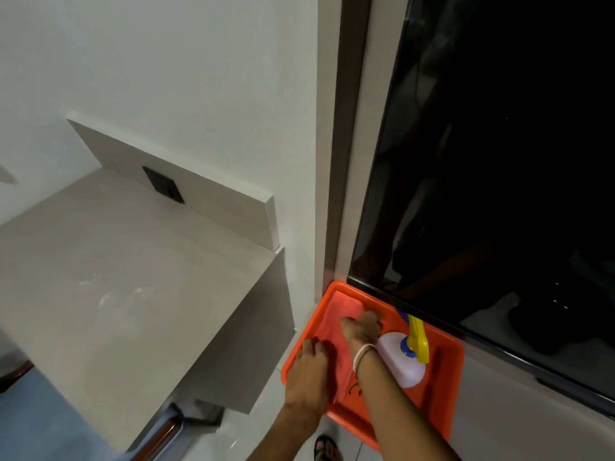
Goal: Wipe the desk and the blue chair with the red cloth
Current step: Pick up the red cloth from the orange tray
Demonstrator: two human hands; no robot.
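Both hands reach down into an orange tray (442, 394) that sits on the floor, in the corner between the white wall and a dark glass door (499, 161). The red cloth (336, 331) lies spread flat in the left half of the tray. The left hand (307, 371) rests palm down on the near part of the cloth, its grip loose and flat, fingers spread on the fabric and not closed around it. The right hand (361, 327) lies farther in, across the middle of the cloth, fingers curled down onto it; whether its grip has pinched the fabric cannot be told, since the back of the hand hides the fingertips. A pale band sits on the right wrist. Just beside the right hand, in the right half of the tray, a white spray bottle (401, 361) with a yellow and blue trigger lies on its side. The grey surface (116, 277) stands to the left, with pale smears on its top, well apart from the cloth. A patch of the blue chair (36, 424) shows at the lower left edge.
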